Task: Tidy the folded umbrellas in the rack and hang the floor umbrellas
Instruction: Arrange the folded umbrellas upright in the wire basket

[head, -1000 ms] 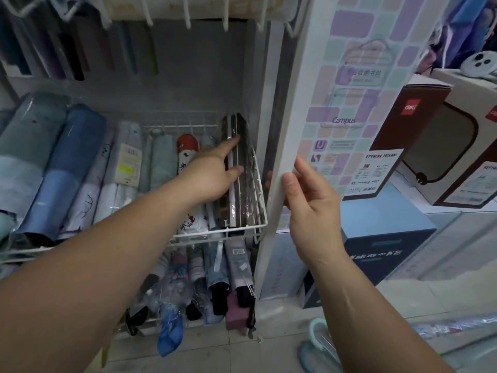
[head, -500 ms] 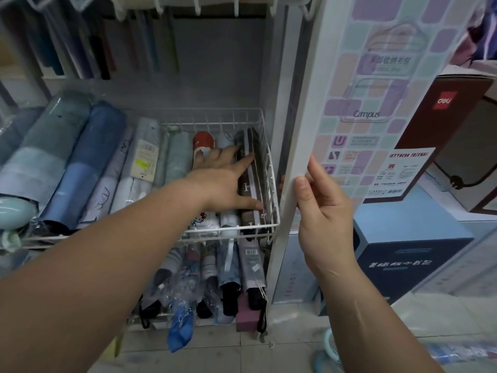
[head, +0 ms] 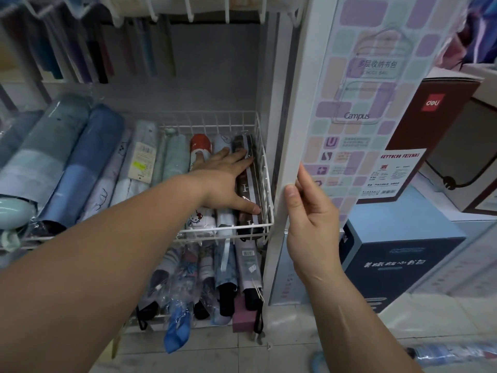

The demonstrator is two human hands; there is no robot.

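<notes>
A white wire rack basket holds several folded umbrellas side by side. My left hand lies flat, fingers spread, on the dark brown striped folded umbrella at the basket's right end, next to a red-and-white cartoon-cat umbrella. My right hand grips the edge of a tall white box with pastel squares, standing just right of the rack. A lower shelf holds more folded umbrellas with their ends sticking out. A blue plastic-wrapped floor umbrella lies at the bottom right.
Large blue and grey rolled umbrellas fill the rack's left side. Long umbrellas hang from white hooks above. Boxes are stacked to the right, with tiled floor below.
My left hand has flattened onto the dark striped umbrella, which now lies lower in the basket. The view has shifted slightly; my right hand keeps its hold on the box edge.
</notes>
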